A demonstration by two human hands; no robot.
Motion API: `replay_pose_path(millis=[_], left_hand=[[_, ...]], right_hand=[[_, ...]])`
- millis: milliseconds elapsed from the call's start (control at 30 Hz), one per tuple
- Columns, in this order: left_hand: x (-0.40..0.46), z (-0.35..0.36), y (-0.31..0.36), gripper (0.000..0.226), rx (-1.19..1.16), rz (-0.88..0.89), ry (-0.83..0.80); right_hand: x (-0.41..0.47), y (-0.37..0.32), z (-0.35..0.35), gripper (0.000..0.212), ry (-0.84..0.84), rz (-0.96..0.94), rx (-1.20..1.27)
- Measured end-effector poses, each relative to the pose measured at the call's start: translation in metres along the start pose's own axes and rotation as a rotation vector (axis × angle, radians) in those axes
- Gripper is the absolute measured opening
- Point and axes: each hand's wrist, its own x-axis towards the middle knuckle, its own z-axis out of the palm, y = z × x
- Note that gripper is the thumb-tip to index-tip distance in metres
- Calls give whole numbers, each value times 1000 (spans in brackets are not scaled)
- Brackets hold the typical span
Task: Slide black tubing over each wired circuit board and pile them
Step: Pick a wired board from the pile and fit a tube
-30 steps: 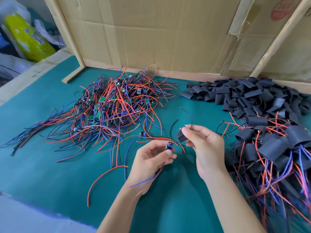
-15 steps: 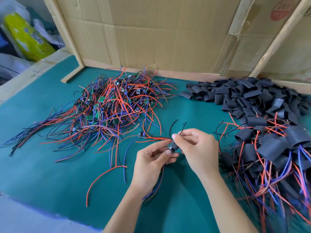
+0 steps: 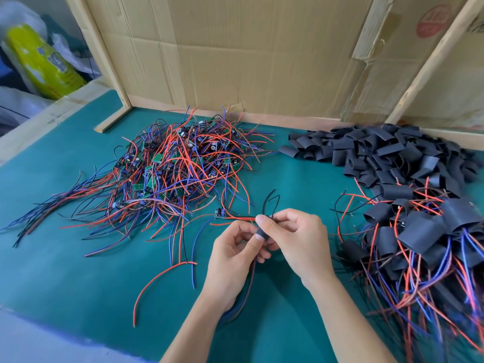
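Both hands are held together over the green mat [image 3: 78, 271], near its front middle. A short piece of black tubing [image 3: 262, 231] is pinched between the right hand [image 3: 298, 239] and the left hand [image 3: 233, 255]: the right thumb and forefinger are curled onto its upper end, and the left thumb is pressed against its lower end, with the other left fingers curled beneath. The circuit board inside the tubing cannot be seen, so how far it is covered cannot be told. Two thin black wires [image 3: 271, 201] are seen rising from the top of the tubing, and red and blue leads [image 3: 248, 281] hang from below the left palm towards the near edge of the mat. A large tangle of bare wired boards [image 3: 178, 169], with small green boards among red, blue and black leads, lies on the mat to the far left of the hands. One loose board [image 3: 218, 213] lies apart from that tangle, just beyond the left hand. A heap of empty black tubing pieces [image 3: 387, 153] is found at the far right, against the cardboard wall [image 3: 248, 53]. The pile of sleeved boards [image 3: 419, 237], with coloured leads trailing forward, lies on the mat to the right of the right hand. A yellow bag [image 3: 39, 61] is visible beyond the mat at far left, blurred.
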Motion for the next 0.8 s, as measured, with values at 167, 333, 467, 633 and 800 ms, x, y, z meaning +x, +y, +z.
replay_pose_path(millis=[167,333,467,633,800], left_hand=[[0,1,1,11,12,38,10],[1,1,-1,15,57,48,13],[1,3,1,19,21,-2,-11],[2,3,1,43,13,-44,-7],[3,4,4,39,21,-47,-33]], right_hand=[[-3,-2,4,26,-20,13,66],[-5,-2,7,28,-26,10,123],[-5,-5,7,32,-71,37,302],[-7,-7,11,30,-110,62,399],[-10,-13,9,24,-122,55,402]])
